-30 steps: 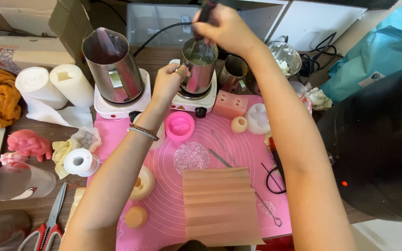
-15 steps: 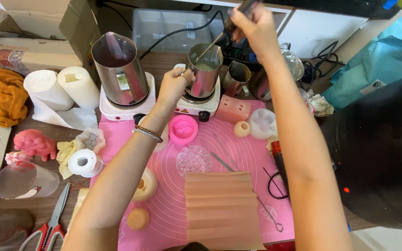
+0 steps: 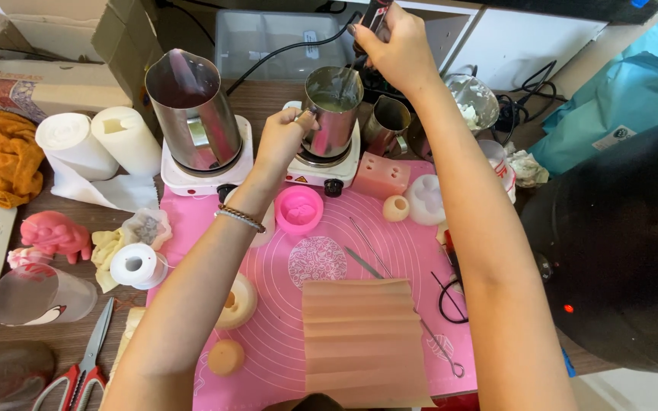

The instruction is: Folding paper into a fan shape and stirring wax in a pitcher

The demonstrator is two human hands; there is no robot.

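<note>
the small steel pitcher [image 3: 332, 110] sits on the right-hand white hot plate [image 3: 315, 171] at the back of the table. the left hand [image 3: 282, 137] pinches its handle to steady it, and the right hand [image 3: 390, 46] is closed around a dark-handled stirrer [image 3: 356, 57] dipped in the pale liquid. stirring looks under way; continuing needs the pitcher held firm.
</note>
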